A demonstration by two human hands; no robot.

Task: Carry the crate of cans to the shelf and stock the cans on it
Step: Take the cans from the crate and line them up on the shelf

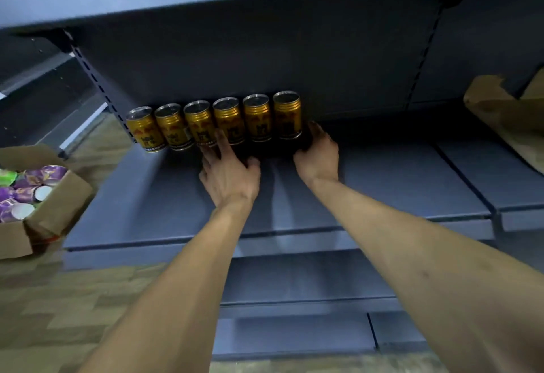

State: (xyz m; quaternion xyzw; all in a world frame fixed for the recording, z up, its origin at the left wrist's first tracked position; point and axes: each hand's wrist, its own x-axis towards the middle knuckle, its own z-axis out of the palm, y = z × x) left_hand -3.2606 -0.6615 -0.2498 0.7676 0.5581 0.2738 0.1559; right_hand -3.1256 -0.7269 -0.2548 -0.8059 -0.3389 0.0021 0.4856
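On shelf (382, 178), both hands' (231, 176) open grip touches cans (228, 121).

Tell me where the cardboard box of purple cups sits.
The cardboard box sits on the floor at the head view's left edge, left of the shelf.

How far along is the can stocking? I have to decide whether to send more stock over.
Done: six gold cans stand upright in a row at the back of the grey shelf. In hand: the left hand and right hand reach to the row's front, holding no can. Left: most of the shelf is bare; the can crate is out of view, so the remaining count is unknown.
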